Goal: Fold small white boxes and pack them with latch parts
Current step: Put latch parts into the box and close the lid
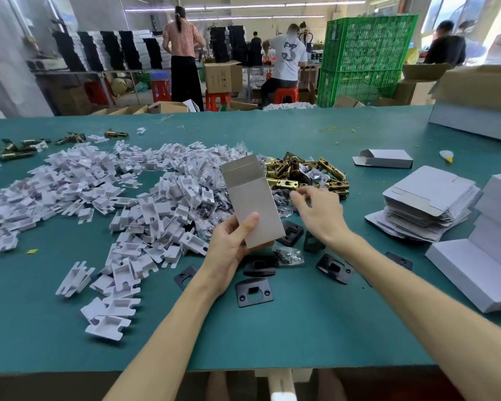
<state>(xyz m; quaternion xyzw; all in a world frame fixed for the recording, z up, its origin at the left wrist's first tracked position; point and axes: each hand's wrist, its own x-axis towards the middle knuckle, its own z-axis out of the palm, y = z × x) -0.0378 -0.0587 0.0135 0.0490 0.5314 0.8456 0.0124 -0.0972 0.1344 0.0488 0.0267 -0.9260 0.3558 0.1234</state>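
Head view: your left hand (232,241) holds the box (252,198) up over the bench (301,328), near the middle of the view. Its fingers are clamped on the box's lower end, the thumb (248,224) flat on the near face and the rest mostly hidden behind. The box is tilted, its upper end with the flap leaning away from you and to the left.

Your right hand (320,211) is just right of the box and apart from it, reaching to the near edge of the brass latches (307,172). Its fingers (297,195) are bent close together, with the tips at the clear bags (281,199) lying there. You cannot tell whether they pinch anything.

Left of the box a wide heap of white inserts (128,192) spreads over the left half of the bench. A few loose latches (15,150) lie beyond it at the far left.

Under your hands black plates (253,292) are scattered flat, with a small bag of screws (289,254) among them.

To the right stands a stack of flat blanks (428,201). Beyond it a folded carton (383,159) lies on its side with one end open. White cases (475,273) sit at the right edge.

Past the bench you see green crates (365,53), red stools (285,94) and people (289,56) at other tables.
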